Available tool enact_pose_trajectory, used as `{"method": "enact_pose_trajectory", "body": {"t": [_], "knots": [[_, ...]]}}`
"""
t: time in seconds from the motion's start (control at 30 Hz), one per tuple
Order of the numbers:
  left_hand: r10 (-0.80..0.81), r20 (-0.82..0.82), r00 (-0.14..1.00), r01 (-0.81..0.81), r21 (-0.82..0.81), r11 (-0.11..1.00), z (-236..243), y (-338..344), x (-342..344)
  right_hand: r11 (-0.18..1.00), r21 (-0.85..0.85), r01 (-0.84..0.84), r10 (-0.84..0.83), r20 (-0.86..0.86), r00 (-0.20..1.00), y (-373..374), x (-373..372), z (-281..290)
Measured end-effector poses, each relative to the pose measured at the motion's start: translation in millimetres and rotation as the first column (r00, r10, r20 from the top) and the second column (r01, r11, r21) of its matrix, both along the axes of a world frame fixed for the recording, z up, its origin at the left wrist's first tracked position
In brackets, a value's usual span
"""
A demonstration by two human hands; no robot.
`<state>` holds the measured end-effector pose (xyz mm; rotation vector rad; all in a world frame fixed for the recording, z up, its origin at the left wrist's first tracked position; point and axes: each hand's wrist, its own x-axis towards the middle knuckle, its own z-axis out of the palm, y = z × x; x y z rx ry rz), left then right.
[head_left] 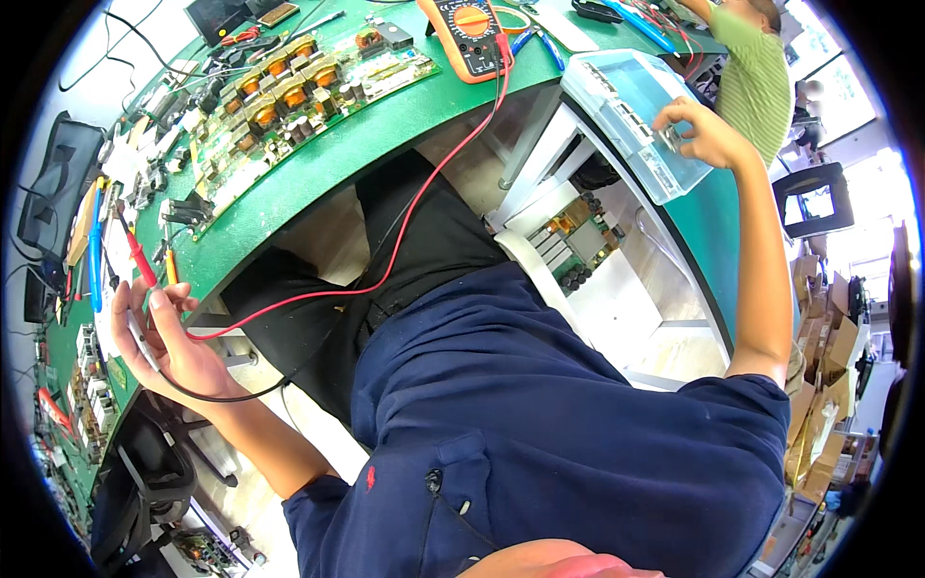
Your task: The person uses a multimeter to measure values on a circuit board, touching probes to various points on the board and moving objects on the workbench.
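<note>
Test probes (141, 262), likely light, stiff, best gripped mid-barrel, were held in left hand (178, 349); right hand (711, 135) was curled at plastic box (638, 87), grasp unclear.

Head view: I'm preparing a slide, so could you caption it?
Left hand holding probes, right hand at clear box; multimeter and circuit board on green bench.

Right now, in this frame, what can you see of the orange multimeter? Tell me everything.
The multimeter lies face up on the green table, near its front edge, its top cut off by the picture's edge. Its casing looks like orange plastic or rubber around a dark face, with a round orange dial. A red plug sits at the near end, where a red lead and a black lead run toward the left hand. No hand touches the meter.
</note>
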<state>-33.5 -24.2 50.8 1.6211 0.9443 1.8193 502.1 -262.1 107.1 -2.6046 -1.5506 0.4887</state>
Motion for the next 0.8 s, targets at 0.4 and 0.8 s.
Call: {"method": "enact_pose_trajectory", "body": {"t": [0.4,0.8], "knots": [[-0.012,0.04,0.999,0.013,-0.005,1.0,-0.1,-0.8,3.1,0.988,-0.022,0.151,-0.147,0.141,0.979,-12.9,2.0,-0.3],[-0.03,0.008,1.0,0.029,0.039,0.999,-3.4,3.6,-3.8,0.993,0.101,0.058,-0.037,-0.197,0.98,-4.0,-20.6,16.9]]}}
